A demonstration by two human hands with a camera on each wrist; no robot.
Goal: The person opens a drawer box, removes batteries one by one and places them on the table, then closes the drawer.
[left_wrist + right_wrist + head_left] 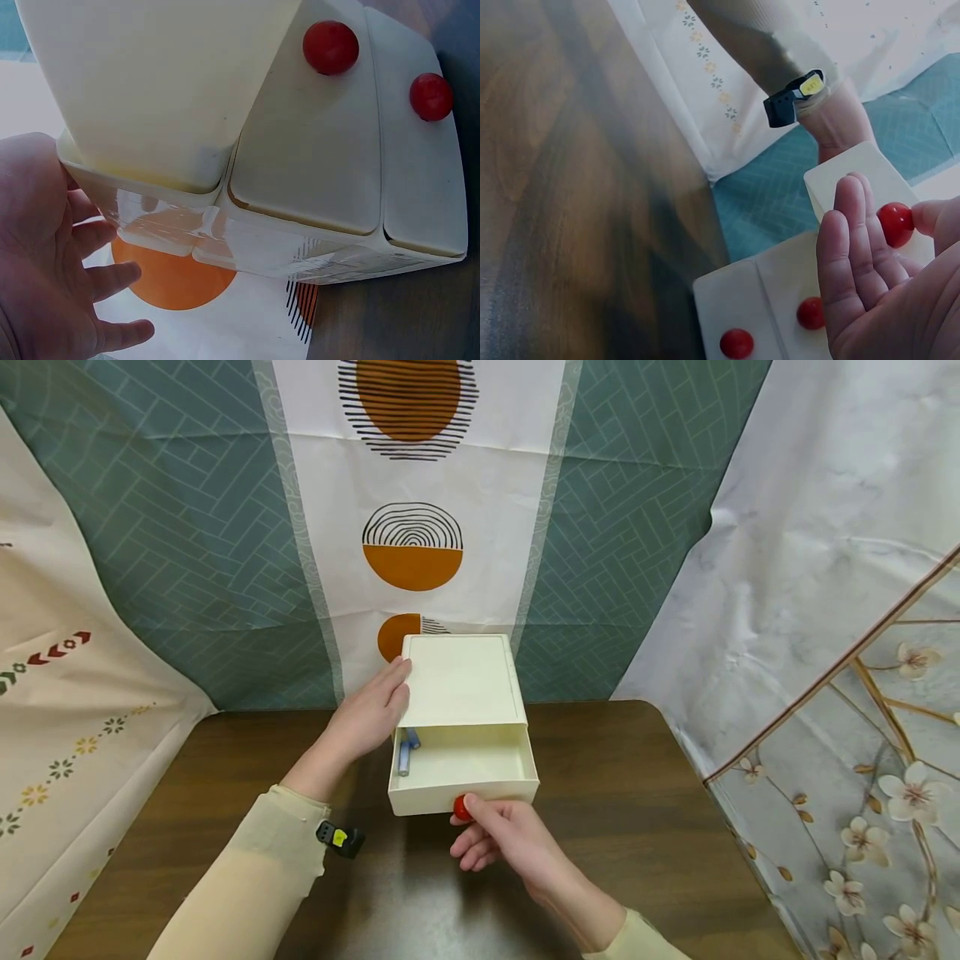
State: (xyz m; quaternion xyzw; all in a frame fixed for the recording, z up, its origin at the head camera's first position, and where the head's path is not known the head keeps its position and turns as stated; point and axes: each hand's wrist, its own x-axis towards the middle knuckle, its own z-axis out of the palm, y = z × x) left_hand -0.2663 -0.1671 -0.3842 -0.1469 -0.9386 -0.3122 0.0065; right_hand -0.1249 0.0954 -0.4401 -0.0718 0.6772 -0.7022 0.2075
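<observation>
A cream drawer cabinet [461, 681] stands on the table with its top drawer [423, 799] pulled out. Inside, along the drawer's left wall, lie small blue cylinders [404, 760] that look like batteries. My right hand [517, 843] pinches the round red knob [895, 224] on the drawer front between thumb and index finger, the other fingers extended below. With its fingers fairly straight, my left hand [367, 710] rests against the cabinet's left side near the top edge. The left wrist view shows that hand [45, 255] beside the pulled-out drawer.
Two lower drawers with red knobs [331, 47] are closed beneath the top one. The dark wooden table [600, 827] meets a patterned cloth [630, 568] behind the cabinet. More cloths hang at the left and right. A black strap device [340, 839] sits at the left wrist.
</observation>
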